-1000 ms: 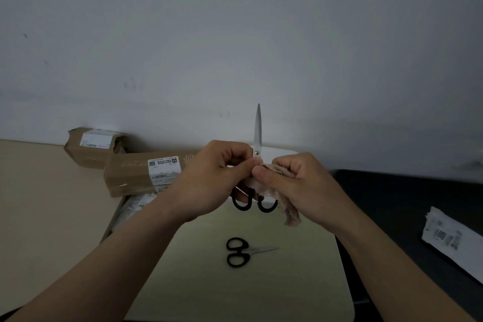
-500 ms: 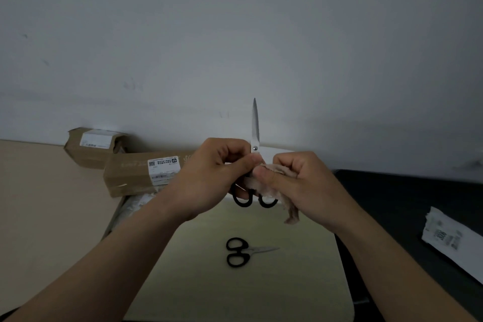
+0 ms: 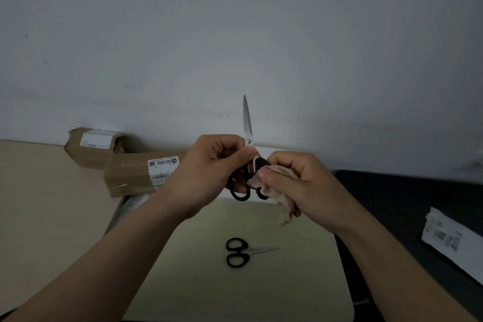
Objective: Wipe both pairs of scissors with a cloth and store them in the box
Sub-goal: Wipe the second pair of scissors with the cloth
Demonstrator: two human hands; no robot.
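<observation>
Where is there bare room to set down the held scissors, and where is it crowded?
Bare: the near half of the pale board, below the small scissors; also the beige table left of the cardboard boxes. Crowded: the far edge, where the left hand and right hand hold the large scissors and cloth.

Black-handled scissors (image 3: 236,252) on pale yellow-green board (image 3: 209,282); pinkish cloth (image 3: 283,204); brown boxes (image 3: 130,175), white labels.

Both forearms raised; left hand (image 3: 206,172) and right hand (image 3: 300,188) meet, fingers (image 3: 222,144) curled.
</observation>
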